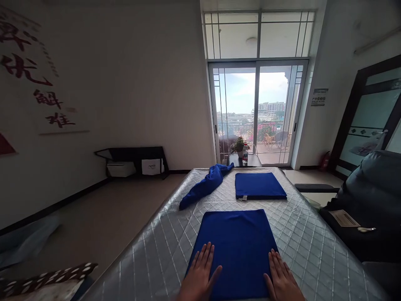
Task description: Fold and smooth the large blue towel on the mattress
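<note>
"What's around you?"
"Ahead, a folded blue cloth (260, 185); left of it, a crumpled blue cloth (208, 184)."
"And the surface, the room?"
"My cloths lie on a silvery quilted cover (300, 221). Glass sliding doors (257, 113) stand beyond, a dark chair (371, 196) on the right."
"Your hands?"
"Flat, fingers straight, thumbs spread: my left hand (200, 274) presses the near blue cloth's (241, 242) left side, my right hand (281, 276) its right edge."
</note>
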The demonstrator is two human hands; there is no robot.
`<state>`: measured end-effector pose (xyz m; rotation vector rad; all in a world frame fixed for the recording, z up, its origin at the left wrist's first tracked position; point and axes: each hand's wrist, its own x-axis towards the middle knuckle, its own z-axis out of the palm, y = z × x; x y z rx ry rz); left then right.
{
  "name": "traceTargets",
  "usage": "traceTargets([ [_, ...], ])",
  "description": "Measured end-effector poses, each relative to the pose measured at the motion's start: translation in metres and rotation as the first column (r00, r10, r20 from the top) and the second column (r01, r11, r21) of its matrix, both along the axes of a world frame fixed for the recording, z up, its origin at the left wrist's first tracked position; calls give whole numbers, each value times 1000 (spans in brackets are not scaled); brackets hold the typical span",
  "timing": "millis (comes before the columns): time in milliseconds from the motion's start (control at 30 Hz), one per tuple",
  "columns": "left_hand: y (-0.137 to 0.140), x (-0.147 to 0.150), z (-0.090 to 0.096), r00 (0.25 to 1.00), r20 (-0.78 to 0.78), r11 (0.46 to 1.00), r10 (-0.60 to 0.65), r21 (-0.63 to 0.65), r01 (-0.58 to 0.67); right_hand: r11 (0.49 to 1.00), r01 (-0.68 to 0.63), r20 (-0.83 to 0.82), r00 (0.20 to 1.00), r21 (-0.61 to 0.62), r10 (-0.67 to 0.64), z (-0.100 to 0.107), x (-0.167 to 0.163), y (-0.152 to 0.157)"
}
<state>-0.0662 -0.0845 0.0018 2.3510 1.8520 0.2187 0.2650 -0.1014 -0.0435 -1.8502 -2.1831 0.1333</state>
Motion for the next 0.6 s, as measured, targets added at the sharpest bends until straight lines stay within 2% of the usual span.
traceTargets([
  [133,-8,-38,-10,994,25,994,109,-33,-108,1000,-17,-26,1000,-6,17,-4,4,1],
  [233,-11,-46,-17,993,59,995,102,-3,-102,999,-35,-28,999,-22,34,-7,10,3],
  [333,-10,-47,-22,994,81,995,79,47,-83,994,-54,-26,998,-94,52,1,14,3],
  [467,-11,-47,-22,992,101,990,74,109,-86,982,-14,12,1000,-190,17,41,5,9],
  [600,-13,-45,-18,990,111,989,92,102,-103,989,0,38,999,-147,6,89,-14,39],
])
